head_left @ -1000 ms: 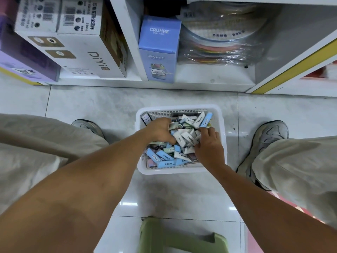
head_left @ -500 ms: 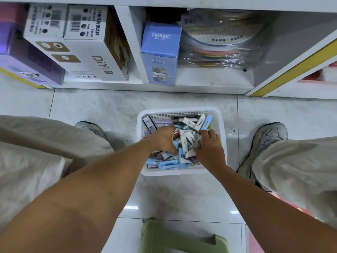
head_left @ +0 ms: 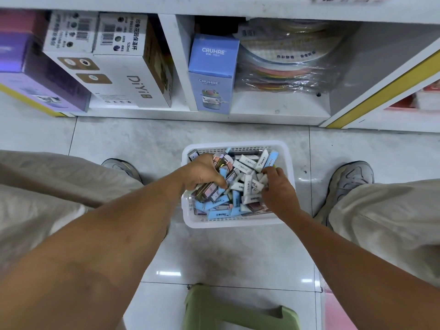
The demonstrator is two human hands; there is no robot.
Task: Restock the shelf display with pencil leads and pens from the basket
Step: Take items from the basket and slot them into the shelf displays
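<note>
A white mesh basket (head_left: pixel 238 223) sits on the tiled floor (head_left: pixel 238 253) just in front of the bottom shelf (head_left: pixel 273 115), between the person's two shoes. It is heaped with small flat pencil lead packs (head_left: pixel 247 184) in white, light blue and pink.

The left hand (head_left: pixel 202 172) is over the basket's left half, fingers curled round a bundle of packs (head_left: pixel 214 190), several of them with pinkish and dark printed faces. The right hand (head_left: pixel 277 186) is over the right half, its fingertips curled down into the white packs; whether it actually has one pinched cannot be told.

Print on the packs is too small to read. On the shelf, a blue carton (head_left: pixel 212 75) reads "CRUHRE" on top and front. To its left a white box (head_left: pixel 123 75) reads "DiYi", with Chinese text, "526ml" and barcodes on its top. Beside the blue carton lies a plastic-wrapped stack of coloured discs (head_left: pixel 285 65) with Chinese lettering.
</note>
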